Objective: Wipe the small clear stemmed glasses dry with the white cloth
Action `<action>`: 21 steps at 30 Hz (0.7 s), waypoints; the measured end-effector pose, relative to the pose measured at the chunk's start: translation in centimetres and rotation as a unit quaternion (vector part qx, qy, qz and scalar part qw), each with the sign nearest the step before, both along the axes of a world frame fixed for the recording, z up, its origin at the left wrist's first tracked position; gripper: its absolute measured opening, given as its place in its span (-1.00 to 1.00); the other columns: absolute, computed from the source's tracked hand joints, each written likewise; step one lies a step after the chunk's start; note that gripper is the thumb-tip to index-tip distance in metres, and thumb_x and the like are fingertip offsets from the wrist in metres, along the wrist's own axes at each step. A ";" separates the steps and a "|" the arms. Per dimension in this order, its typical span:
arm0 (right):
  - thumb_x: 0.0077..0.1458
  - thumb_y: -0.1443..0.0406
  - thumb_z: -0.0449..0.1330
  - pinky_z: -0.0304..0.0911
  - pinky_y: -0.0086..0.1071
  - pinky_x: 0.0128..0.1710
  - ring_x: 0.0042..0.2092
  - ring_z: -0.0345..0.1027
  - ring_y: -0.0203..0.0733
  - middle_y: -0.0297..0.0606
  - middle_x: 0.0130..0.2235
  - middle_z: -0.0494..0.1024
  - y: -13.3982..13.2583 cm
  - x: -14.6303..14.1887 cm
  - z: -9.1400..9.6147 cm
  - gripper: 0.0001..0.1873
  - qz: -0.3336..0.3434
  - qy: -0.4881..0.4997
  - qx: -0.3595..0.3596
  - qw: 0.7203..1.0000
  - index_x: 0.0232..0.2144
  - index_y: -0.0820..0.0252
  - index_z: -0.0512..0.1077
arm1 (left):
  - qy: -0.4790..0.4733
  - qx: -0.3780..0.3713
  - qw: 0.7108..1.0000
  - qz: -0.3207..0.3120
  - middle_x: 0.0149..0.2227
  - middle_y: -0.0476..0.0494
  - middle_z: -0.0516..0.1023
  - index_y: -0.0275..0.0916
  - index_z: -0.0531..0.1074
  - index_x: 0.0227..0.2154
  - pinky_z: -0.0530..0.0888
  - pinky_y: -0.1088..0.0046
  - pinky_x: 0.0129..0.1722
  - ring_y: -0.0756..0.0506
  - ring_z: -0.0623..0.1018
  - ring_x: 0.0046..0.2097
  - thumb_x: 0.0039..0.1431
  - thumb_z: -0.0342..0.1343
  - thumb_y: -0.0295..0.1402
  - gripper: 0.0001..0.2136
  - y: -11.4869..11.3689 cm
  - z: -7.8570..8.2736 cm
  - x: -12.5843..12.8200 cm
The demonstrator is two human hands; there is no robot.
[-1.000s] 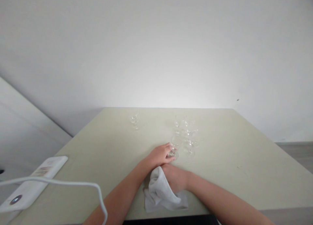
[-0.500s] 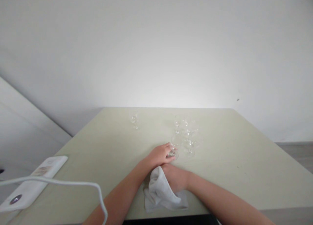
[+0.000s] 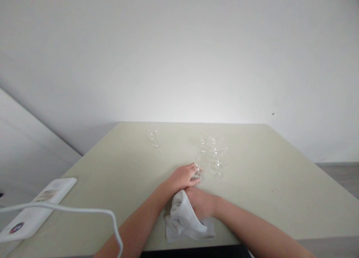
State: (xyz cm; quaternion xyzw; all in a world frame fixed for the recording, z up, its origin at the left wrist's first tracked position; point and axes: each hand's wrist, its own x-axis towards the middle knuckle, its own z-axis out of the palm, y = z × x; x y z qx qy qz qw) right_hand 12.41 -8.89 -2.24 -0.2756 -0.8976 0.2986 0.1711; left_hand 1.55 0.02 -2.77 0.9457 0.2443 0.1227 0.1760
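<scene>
Head view: my left hand [image 3: 183,177], the nearer, curls round a clear upright stemmed glass [image 3: 200,178], which stands beyond my right hand [image 3: 201,202] toward the far edge of the pale tabletop [image 3: 120,175]; the right clutches a crumpled white cloth [image 3: 182,213].

The left hand [image 3: 183,177] curls just beyond the right hand [image 3: 199,203].

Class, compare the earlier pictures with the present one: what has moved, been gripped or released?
Nothing has visibly moved, been gripped or released. The left hand stays around a glass, the right hand at the white cloth. The clustered glasses and the lone glass at the far left stay put.
</scene>
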 end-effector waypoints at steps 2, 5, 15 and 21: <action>-0.03 0.33 0.23 0.25 -0.43 -0.29 -0.36 0.29 -0.27 -0.26 -0.38 0.44 0.0 0.0 0.1 -0.89 0.002 -0.002 -0.005 1.000 -0.43 0.27 0.37 | 0.011 0.009 1.000 -0.003 0.05 -0.22 0.46 -0.22 0.38 0.03 0.37 0.32 0.08 -0.19 0.45 0.08 0.14 0.15 -0.22 -0.60 0.0 0.1 0.0; -0.03 0.34 0.23 0.25 -0.42 -0.26 -0.33 0.30 -0.25 -0.25 -0.35 0.46 0.0 -0.1 0.2 -0.89 0.007 -0.021 -0.012 1.000 -0.40 0.27 0.38 | 0.019 0.015 1.000 0.000 0.01 -0.24 0.48 -0.23 0.39 0.02 0.39 0.32 0.04 -0.19 0.48 0.04 0.16 0.13 -0.20 -0.61 0.0 0.2 -0.1; -0.02 0.34 0.23 0.26 -0.43 -0.28 -0.36 0.30 -0.25 -0.26 -0.39 0.46 -0.1 0.0 0.4 -0.90 0.005 -0.026 -0.019 0.999 -0.42 0.27 0.39 | 0.014 0.022 1.000 0.005 0.01 -0.22 0.47 -0.22 0.40 0.00 0.39 0.34 0.04 -0.18 0.48 0.03 0.15 0.14 -0.19 -0.62 -0.1 0.0 -0.1; -0.03 0.35 0.23 0.26 -0.41 -0.24 -0.30 0.32 -0.21 -0.24 -0.37 0.46 0.1 -0.1 0.3 -0.91 0.005 -0.043 -0.006 0.999 -0.41 0.28 0.39 | 0.022 0.029 0.999 0.005 0.02 -0.22 0.47 -0.22 0.40 0.01 0.39 0.34 0.04 -0.18 0.48 0.03 0.16 0.13 -0.18 -0.62 -0.2 0.3 -0.1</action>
